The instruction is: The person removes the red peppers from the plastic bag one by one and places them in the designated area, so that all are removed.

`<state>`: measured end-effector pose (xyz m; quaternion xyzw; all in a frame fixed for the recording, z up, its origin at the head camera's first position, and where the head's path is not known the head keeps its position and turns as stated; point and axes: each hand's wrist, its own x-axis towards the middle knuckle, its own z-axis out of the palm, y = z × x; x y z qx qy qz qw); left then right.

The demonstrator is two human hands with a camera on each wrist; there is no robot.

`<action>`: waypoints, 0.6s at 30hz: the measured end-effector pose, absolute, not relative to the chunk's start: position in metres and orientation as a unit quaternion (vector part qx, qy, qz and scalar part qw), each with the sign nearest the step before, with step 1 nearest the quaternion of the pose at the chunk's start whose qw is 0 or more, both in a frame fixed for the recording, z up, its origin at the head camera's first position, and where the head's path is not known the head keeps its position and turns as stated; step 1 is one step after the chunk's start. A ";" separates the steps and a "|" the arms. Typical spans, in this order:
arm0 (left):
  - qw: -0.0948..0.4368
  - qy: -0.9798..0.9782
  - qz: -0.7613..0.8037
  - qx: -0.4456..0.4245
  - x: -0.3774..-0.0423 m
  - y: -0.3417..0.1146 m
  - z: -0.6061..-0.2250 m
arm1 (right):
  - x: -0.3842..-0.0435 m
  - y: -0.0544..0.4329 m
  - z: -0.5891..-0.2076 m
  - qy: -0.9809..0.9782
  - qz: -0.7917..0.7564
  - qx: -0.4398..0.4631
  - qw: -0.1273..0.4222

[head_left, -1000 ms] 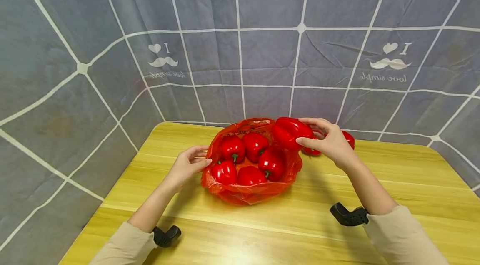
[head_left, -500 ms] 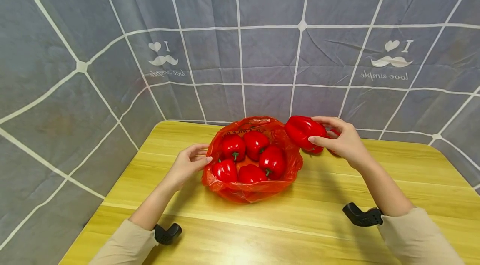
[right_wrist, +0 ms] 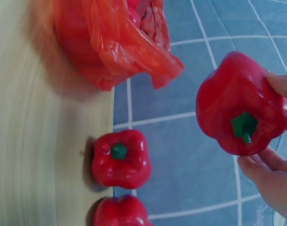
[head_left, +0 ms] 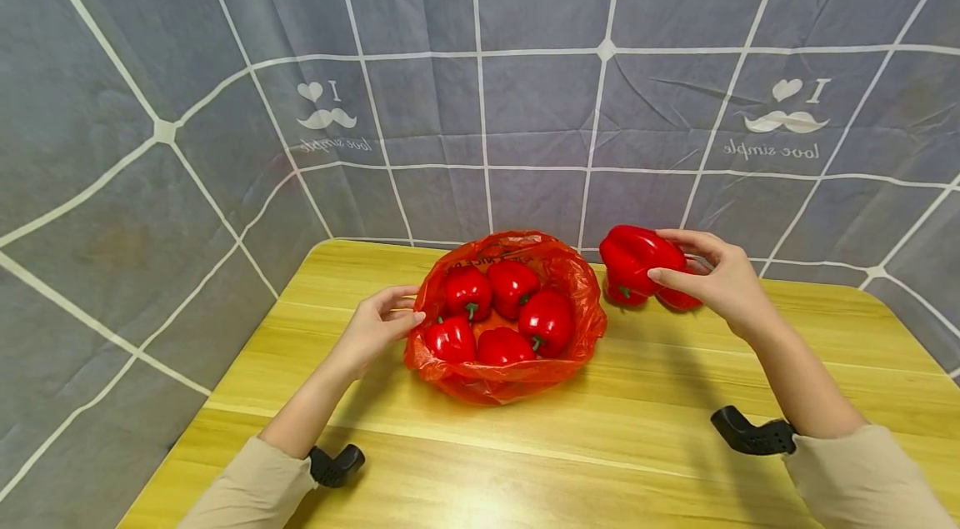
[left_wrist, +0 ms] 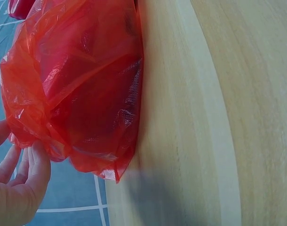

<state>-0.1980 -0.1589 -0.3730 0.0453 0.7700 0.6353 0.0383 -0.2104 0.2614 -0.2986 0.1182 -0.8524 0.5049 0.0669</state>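
Observation:
A red plastic bag (head_left: 491, 387) stands wide at the mouth on the table, several red bell peppers (head_left: 545, 321) visible inside. My left hand (head_left: 378, 327) pinches its left rim between thumb and fingers. To the right of the bag, my right hand (head_left: 716, 275) grips another red bell pepper (head_left: 636, 254), raised off the table. In the right wrist view that pepper (right_wrist: 233, 101) shows its green stem, with fingers and thumb around its sides. Two more bell peppers sit on the table beneath it, a nearer one (right_wrist: 124, 167) and another (right_wrist: 120, 212) cut off by the frame.
The wooden table (head_left: 480, 462) runs back to a grey curtain (head_left: 540, 112) with white grid lines, which also covers the left side. Black wrist devices (head_left: 752, 433) are worn on both forearms. Beige sleeves (head_left: 862, 475) come in from below.
My right hand has carried the bell pepper rightward, from over the bag's right rim to above the two peppers on the table. The left hand keeps its place at the bag.

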 end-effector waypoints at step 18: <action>0.035 0.769 0.637 0.048 -0.198 -0.160 -0.375 | -0.199 0.298 -0.304 -0.865 0.492 0.070 0.074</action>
